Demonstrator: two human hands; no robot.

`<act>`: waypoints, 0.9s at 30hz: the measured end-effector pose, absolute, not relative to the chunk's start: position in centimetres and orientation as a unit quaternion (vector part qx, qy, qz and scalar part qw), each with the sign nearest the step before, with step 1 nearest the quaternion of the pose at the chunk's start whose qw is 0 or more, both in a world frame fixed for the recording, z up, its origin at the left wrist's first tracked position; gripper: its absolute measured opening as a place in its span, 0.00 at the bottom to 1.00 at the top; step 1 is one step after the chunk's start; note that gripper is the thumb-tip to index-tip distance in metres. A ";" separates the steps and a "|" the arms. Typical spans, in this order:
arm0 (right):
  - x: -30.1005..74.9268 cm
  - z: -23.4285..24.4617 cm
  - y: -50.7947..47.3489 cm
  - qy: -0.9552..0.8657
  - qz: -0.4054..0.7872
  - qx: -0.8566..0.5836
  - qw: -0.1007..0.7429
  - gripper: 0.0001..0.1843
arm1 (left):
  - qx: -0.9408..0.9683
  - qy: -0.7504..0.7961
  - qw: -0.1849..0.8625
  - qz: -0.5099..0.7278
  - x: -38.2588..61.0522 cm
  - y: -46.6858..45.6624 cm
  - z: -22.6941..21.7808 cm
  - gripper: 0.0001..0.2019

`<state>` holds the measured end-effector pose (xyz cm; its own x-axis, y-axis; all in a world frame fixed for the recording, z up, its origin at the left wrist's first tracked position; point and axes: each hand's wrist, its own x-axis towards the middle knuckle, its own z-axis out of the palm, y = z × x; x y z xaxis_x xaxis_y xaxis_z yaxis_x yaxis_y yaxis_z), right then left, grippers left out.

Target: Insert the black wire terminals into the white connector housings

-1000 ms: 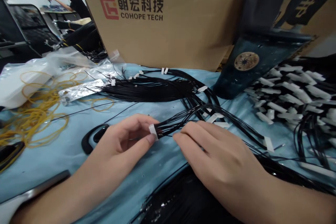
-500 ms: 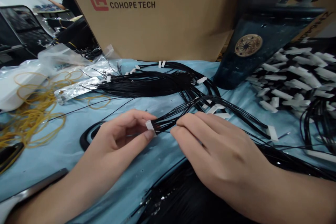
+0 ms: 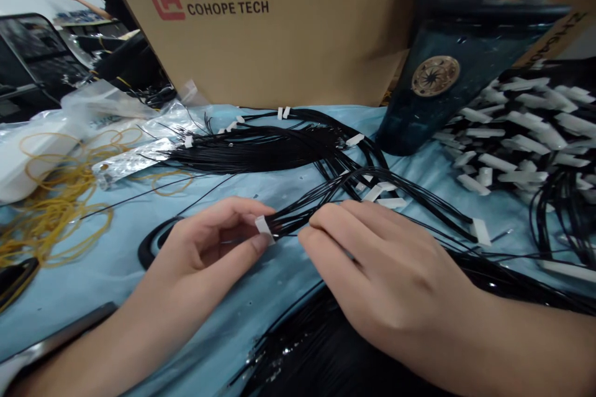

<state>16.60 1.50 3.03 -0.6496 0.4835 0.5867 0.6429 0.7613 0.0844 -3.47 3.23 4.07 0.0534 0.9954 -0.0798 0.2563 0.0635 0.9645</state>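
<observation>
At six o'clock, nearest the body, a thick, glossy sheaf of black wires (image 3: 344, 347) lies on the blue-covered tabletop (image 3: 200, 335). Just beyond it, at four o'clock, the right hand (image 3: 377, 263) has its fingers bent and drawn together at the tips on one thin black wire (image 3: 289, 236). At eight o'clock, the left hand (image 3: 205, 251) pinches a white connector (image 3: 264, 229) between thumb and fingers. This connector is small, oblong and stands tilted above the cloth; slender black leads (image 3: 319, 198) leave its side in a loose, arching bunch toward two o'clock. Farther off, yellow rubber bands (image 3: 51, 223) tangle at nine o'clock, more white connectors (image 3: 516, 130) heap at three, a dark blue cup (image 3: 410, 111) leans at two, and a cardboard box (image 3: 288, 62) stands at twelve.
</observation>
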 end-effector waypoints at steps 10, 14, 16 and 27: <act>16.3 2.7 1.9 -0.901 -0.116 -0.294 0.296 0.20 | 0.544 0.581 0.491 0.354 -3.5 2.8 4.3 0.05; 16.4 3.3 1.9 -0.904 -0.097 -0.289 0.302 0.19 | 0.559 0.573 0.484 0.353 -3.3 2.9 4.6 0.04; 16.2 4.0 1.4 -0.900 -0.090 -0.286 0.317 0.21 | 0.564 0.569 0.480 0.357 -3.2 3.0 4.8 0.04; 16.2 3.7 -0.5 -0.923 0.135 -0.299 0.201 0.12 | 0.593 0.522 0.480 0.381 -4.2 3.1 3.4 0.05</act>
<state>16.24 -0.53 3.73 -0.7399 0.6068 0.2905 0.4977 0.7843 -0.3704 -4.18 3.12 3.41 0.1655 0.9849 -0.0498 0.2537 0.0063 0.9673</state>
